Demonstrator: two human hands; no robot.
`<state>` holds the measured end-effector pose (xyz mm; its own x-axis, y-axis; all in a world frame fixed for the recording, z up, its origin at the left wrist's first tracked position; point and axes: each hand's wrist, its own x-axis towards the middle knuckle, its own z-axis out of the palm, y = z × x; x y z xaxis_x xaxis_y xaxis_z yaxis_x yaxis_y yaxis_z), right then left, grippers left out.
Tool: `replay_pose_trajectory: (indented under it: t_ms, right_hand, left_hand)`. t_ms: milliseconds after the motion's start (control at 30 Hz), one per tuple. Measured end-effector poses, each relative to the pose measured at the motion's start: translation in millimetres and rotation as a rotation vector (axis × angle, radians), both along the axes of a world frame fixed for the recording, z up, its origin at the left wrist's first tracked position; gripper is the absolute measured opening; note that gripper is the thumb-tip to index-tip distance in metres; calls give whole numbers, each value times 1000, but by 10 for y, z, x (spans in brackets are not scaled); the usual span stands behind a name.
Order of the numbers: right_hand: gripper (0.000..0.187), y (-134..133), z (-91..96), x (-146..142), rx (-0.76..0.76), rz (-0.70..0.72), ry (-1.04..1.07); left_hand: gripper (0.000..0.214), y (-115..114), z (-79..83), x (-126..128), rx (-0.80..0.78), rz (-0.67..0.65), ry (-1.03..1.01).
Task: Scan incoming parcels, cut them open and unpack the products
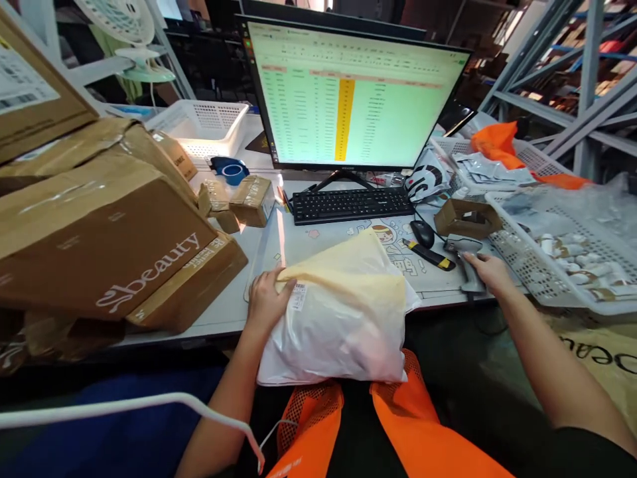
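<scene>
My left hand (pixel 269 297) grips the left edge of a translucent plastic bag (pixel 338 322), thumb on top near a small white barcode label (pixel 298 296). The bag has a pale yellow upper part and something pinkish showing through at its lower right. It lies over the desk's front edge, above my lap. At the right, my right hand (pixel 490 273) is closed on the handle of a grey barcode scanner (pixel 470 275). The scanner's head rests beside a black mouse (pixel 423 234) and a black-and-yellow utility knife (pixel 428 255).
A monitor (pixel 348 99) showing a spreadsheet stands behind a black keyboard (pixel 352 204). Brown cartons (pixel 99 232) crowd the left, with a small taped box (pixel 253 200) beside them. A white basket (pixel 527 265) of small bottles and an open cardboard box (pixel 468 219) stand at the right.
</scene>
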<state>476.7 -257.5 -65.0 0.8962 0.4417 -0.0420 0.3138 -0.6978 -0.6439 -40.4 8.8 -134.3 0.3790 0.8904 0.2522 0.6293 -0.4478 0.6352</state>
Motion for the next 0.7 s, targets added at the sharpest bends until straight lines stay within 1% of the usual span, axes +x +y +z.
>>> replay_pose_trajectory:
  t_ms: [67,100,133,167,200,267,300,367,433,500,600,700]
  right_hand:
    - [35,37,-25,-34,-128,-52,-259]
    - [39,104,-24,-94,-166,-50,-370]
    - [43,215,-16,-178,-188,-7,-463]
    - [45,374,-6,-278,-193,74,-513]
    - [46,578,4,-384,-183,184,-508]
    - [48,1077,11,-580,-191,441,-430]
    - [48,1339,3,-656,-216,522,-411]
    - [52,1804,-34,-755,-228,565,-411]
    - [58,2123,-90,-791,-217,552,-444]
    - [60,2283,-148,-787,-211,580,-484]
    - [54,2352,-196,-752,-215,657,-541]
    - [55,2378,-139,-770,-225,659,-521]
  left_hand:
    - [51,12,30,-11,-72,34,-20]
    - [50,14,51,-15,-114,41,-26]
    - [50,14,75,-18,-153,45,-31]
    - [50,13,97,-20,-185,46,-35]
    - [50,11,117,-21,-206,45,-40]
    - [48,10,145,-21,-222,49,-49]
    - [47,11,151,-22,-223,55,-52]
    - [47,14,156,-22,-221,59,-55]
    - [47,15,155,-24,-216,61,-61]
    - [47,14,157,-25,-211,64,-78]
    - [45,11,162,-23,-223,59,-115]
    - [45,6,160,-24,-235,38,-157]
